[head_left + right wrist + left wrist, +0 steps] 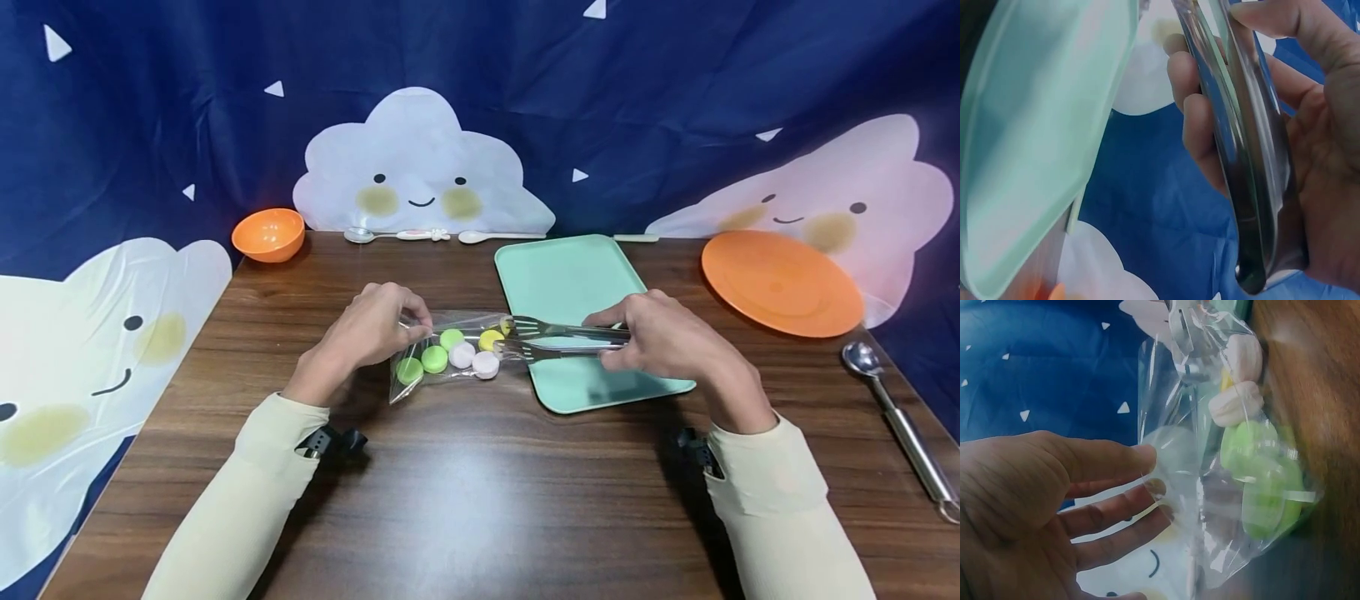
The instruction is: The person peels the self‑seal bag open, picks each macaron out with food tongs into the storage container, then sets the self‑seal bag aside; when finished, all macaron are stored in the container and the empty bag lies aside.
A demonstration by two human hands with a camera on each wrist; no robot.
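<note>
A clear plastic bag (450, 354) lies on the wooden table (480, 500), holding green (434, 359), white (486, 364) and yellow (491, 339) round pieces. My left hand (418, 327) pinches the bag's upper edge; in the left wrist view its fingers (1141, 487) press the film of the bag (1210, 506) beside the green pieces (1263, 481). My right hand (611, 335) grips metal tongs (570, 337), whose tips reach into the bag's mouth by the yellow piece. The right wrist view shows the tongs (1241, 156) in my curled fingers.
A mint tray (577, 275) lies under the tongs, right of the bag. An orange bowl (268, 234) sits back left and an orange plate (782, 283) back right. Two spoons (397, 236) lie along the back edge, and a metal scoop (900, 425) at the right edge.
</note>
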